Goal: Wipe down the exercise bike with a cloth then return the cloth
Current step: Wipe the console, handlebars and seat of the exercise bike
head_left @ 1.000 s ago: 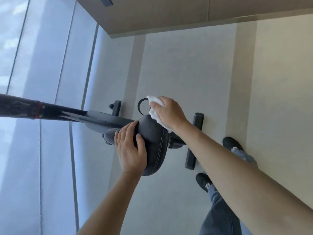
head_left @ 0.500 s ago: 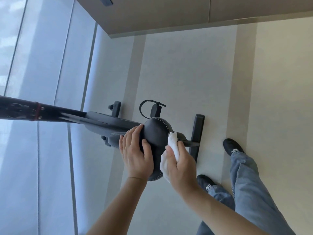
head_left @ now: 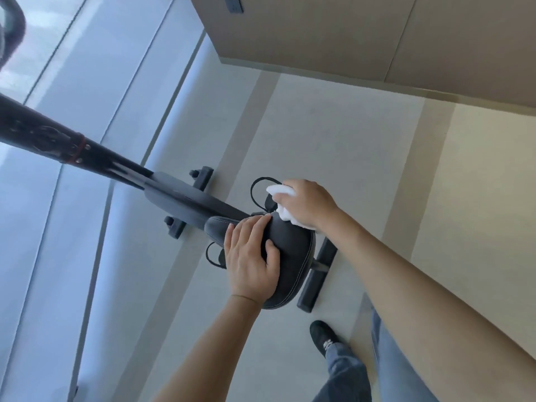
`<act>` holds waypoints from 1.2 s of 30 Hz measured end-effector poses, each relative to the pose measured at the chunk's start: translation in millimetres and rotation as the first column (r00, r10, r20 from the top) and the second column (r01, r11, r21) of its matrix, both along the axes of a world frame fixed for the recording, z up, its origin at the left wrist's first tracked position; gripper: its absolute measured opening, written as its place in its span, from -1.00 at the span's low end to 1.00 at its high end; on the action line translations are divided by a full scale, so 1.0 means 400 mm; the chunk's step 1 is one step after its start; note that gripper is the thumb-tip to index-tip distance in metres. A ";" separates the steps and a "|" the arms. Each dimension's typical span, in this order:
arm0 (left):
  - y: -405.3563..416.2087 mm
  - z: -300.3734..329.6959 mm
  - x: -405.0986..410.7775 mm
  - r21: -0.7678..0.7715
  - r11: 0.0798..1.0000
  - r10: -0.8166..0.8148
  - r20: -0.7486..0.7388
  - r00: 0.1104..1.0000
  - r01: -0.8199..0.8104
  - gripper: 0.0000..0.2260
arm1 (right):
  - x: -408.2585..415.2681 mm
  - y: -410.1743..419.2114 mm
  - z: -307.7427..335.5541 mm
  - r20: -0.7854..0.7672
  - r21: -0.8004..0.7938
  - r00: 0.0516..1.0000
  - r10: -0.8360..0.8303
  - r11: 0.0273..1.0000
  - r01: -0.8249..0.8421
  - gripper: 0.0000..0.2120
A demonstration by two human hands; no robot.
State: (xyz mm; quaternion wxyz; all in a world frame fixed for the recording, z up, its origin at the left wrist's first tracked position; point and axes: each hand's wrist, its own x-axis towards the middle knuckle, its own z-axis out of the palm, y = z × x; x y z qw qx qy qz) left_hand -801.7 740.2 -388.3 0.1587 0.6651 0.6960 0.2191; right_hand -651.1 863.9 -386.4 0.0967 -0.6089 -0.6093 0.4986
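A right hand (head_left: 307,204) is gripping a crumpled white cloth (head_left: 282,210) against the far edge of the exercise bike's (head_left: 179,198) smooth, rounded, stitched black saddle (head_left: 293,256), while the left hand (head_left: 252,262) is lying on it, fingers relaxed.

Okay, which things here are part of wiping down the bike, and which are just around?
Part of the job: cloth, saddle, bike frame, right hand gripping the cloth, left hand resting on the saddle.

Just around: cabinet, window, shoe.
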 end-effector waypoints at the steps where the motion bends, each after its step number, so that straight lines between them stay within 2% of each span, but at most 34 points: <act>1: -0.001 -0.002 -0.003 -0.001 1.000 0.002 0.001 1.000 -0.002 -0.59 | 0.008 -0.011 0.000 -0.010 0.020 1.000 -0.010 1.000 0.010 -0.82; 7: -0.004 -0.019 -0.015 0.008 1.000 0.001 0.012 1.000 -0.001 -0.59 | 0.066 -0.110 -0.009 0.070 0.261 0.997 0.017 0.965 -0.035 -0.73; 10: -0.003 -0.024 -0.015 0.011 1.000 0.021 0.042 0.999 -0.021 -0.60 | 0.073 -0.115 -0.010 0.140 0.269 0.986 0.096 0.954 -0.131 -0.82; 13: -0.003 -0.029 -0.016 0.052 0.996 0.066 0.082 0.995 -0.070 -0.61 | 0.057 -0.076 -0.006 0.208 0.266 0.960 0.188 0.934 -0.240 -0.81; 17: -0.013 -0.037 -0.011 0.052 0.978 0.197 0.088 0.976 -0.202 -0.57 | -0.001 0.006 -0.009 0.314 0.301 0.876 0.367 0.837 -0.458 -0.75; 20: -0.023 -0.029 -0.003 0.048 0.936 0.346 0.069 0.936 -0.350 -0.54 | -0.084 0.061 -0.008 0.364 0.280 0.744 0.560 0.696 -0.661 -0.70; 22: -0.039 -0.027 0.009 0.010 0.853 0.519 0.097 0.849 -0.522 -0.53 | -0.145 0.080 -0.007 0.345 0.238 0.655 0.672 0.612 -0.754 -0.68; 23: -0.050 -0.021 0.020 -0.047 0.778 0.625 0.149 0.766 -0.626 -0.53 | -0.173 0.084 -0.009 0.326 0.225 0.635 0.700 0.595 -0.771 -0.68; 25: -0.074 -0.017 0.056 -0.205 0.621 0.781 0.251 0.572 -0.757 -0.54 | -0.217 0.081 -0.014 0.270 0.223 0.656 0.705 0.617 -0.754 -0.69; 27: -0.100 -0.022 0.103 -0.282 0.546 0.828 0.321 0.459 -0.789 -0.57 | -0.258 0.071 -0.015 0.194 0.238 0.713 0.674 0.672 -0.701 -0.69; 29: -0.121 -0.028 0.136 -0.279 0.484 0.841 0.412 0.351 -0.829 -0.61 | -0.308 0.066 -0.015 0.119 0.255 0.760 0.639 0.720 -0.645 -0.71; 31: -0.126 -0.038 0.146 -0.289 0.407 0.838 0.496 0.228 -0.866 -0.69 | -0.364 0.070 -0.014 0.105 0.311 0.765 0.636 0.709 -0.633 -0.72; 33: -0.123 -0.047 0.147 -0.280 0.387 0.820 0.540 0.189 -0.879 -0.73 | -0.409 0.071 -0.009 0.171 0.388 0.709 0.684 0.615 -0.687 -0.71; 36: -0.120 -0.060 0.145 -0.276 0.360 0.788 0.601 0.132 -0.891 -0.76 | -0.411 0.054 0.005 0.296 0.495 0.593 0.749 0.411 -0.766 -0.70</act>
